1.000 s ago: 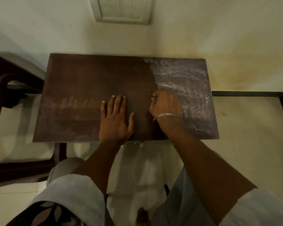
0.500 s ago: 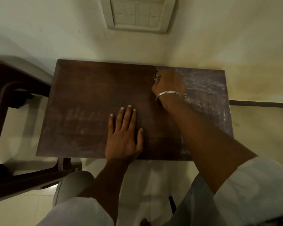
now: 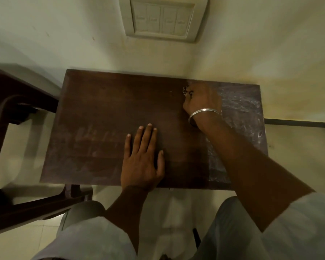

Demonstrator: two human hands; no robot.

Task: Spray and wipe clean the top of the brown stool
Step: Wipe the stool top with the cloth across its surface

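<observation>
The brown stool top [image 3: 105,113] fills the middle of the head view and stands against the wall. Its left and middle parts look dark and wiped, while the right part carries a whitish streaky film [image 3: 240,107]. My left hand [image 3: 141,162] lies flat on the top near the front edge, fingers straight. My right hand [image 3: 203,102], with a metal bangle on its wrist, is curled over a small dark wad of cloth [image 3: 186,92] near the far edge, at the boundary between the wiped and filmy areas. Most of the cloth is hidden under the hand.
A white switch panel [image 3: 162,18] is on the wall above the stool. Dark wooden furniture [image 3: 11,94] stands close on the left. A black skirting strip [image 3: 298,122] runs along the wall at the right, above pale floor tiles [image 3: 298,156]. My knees sit below the front edge.
My right hand has slid with the cloth from near the stool's front edge up to its far edge. My left hand has stayed flat in the same place.
</observation>
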